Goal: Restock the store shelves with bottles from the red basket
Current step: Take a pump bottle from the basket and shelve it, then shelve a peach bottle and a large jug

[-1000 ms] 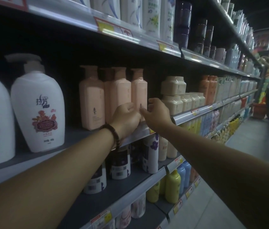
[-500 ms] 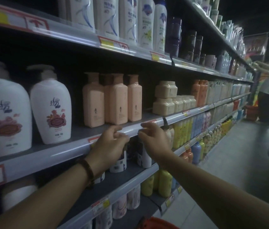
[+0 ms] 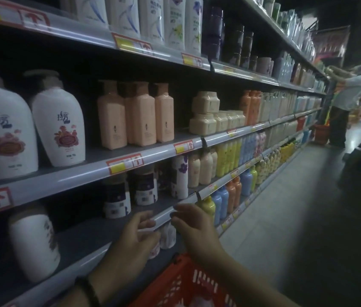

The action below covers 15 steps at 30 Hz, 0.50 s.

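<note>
Left hand [image 3: 130, 238] and right hand [image 3: 195, 227] hover empty, fingers loosely curled, at the shelf rail [image 3: 166, 211] above the red basket [image 3: 173, 282], its bottles barely visible; likely rigid, slick, heavy plastic, best gripped round the body.

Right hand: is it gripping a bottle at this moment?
No, the right hand is empty, its fingers loosely curled, above the red basket.
</note>
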Tool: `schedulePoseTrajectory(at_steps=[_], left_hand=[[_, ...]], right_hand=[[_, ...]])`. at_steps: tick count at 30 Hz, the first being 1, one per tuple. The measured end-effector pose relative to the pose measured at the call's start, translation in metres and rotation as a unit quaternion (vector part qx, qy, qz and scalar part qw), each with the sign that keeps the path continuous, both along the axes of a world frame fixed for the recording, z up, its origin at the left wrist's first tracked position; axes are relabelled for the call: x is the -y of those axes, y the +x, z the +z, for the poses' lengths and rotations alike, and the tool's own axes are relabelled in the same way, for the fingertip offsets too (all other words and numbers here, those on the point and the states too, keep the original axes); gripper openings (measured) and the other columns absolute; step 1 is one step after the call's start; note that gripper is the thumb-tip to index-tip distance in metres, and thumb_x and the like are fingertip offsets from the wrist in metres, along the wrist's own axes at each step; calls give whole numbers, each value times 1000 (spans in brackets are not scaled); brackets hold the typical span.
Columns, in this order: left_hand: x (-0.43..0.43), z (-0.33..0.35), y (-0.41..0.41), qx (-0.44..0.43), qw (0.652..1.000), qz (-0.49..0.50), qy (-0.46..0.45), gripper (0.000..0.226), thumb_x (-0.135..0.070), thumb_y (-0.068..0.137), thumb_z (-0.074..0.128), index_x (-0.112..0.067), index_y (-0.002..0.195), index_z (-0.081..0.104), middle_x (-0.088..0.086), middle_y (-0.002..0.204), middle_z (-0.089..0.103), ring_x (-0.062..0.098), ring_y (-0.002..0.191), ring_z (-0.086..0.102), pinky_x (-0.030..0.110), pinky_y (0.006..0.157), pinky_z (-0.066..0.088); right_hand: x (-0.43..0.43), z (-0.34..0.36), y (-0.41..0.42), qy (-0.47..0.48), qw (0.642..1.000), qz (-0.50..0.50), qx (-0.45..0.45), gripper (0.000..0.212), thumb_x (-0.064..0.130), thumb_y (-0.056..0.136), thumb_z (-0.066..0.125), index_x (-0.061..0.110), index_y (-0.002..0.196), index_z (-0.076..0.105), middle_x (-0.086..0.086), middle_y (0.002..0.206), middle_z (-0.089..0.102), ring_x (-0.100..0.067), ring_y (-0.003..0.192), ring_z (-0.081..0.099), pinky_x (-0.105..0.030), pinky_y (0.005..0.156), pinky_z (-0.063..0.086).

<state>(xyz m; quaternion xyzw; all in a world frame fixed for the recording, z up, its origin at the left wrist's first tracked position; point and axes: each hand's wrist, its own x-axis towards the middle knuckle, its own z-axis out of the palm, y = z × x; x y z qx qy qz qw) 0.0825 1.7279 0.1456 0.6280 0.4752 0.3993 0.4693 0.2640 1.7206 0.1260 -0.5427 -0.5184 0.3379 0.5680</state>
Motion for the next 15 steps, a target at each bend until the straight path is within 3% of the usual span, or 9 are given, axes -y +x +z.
schedulePoseTrajectory(at_steps=[6,12,15], left_hand=[[26,-34,-7,-51,998,1,-26,34,-20,98,70,-37,124,60,-12,123,69,1,109,68,36,100,54],[32,-68,-8,-63,996,7,-65,34,-10,94,73,-36,114,64,-3,118,71,3,104,70,25,85,51],[31,-83,-11,-86,994,10,-70,34,-11,95,71,-37,115,62,-6,116,70,5,105,69,28,84,52]], right_hand=[[32,-42,0,-59,998,-11,-2,24,17,101,71,32,119,70,10,116,77,-2,109,72,-29,98,59],[52,-75,13,-104,994,20,37,26,20,99,74,32,122,71,15,114,77,0,108,72,-30,100,58],[54,-89,23,-119,992,26,40,27,15,98,75,28,121,72,10,113,78,-2,106,74,-29,94,61]])
